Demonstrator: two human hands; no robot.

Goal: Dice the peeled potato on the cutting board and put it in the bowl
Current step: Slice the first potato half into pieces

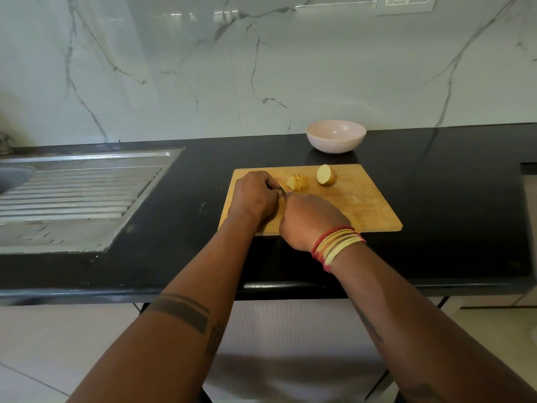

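Note:
A wooden cutting board [363, 199] lies on the black counter. On its far part sit two peeled potato halves: a sliced half [297, 182], its slices still together, and a whole half [326, 175] to its right. My left hand [252, 197] and my right hand [311, 219] meet over the board's near left part, just in front of the sliced half. Both have curled fingers round a knife [281, 192], of which only a short grey piece shows between them. A pale pink bowl [336, 136], with nothing in it, stands behind the board by the wall.
A steel sink drainboard [78, 193] is set into the counter at the left. The marble wall rises right behind the bowl. The counter's front edge [290, 286] runs below my wrists. A wall socket [405, 2] is at the top right.

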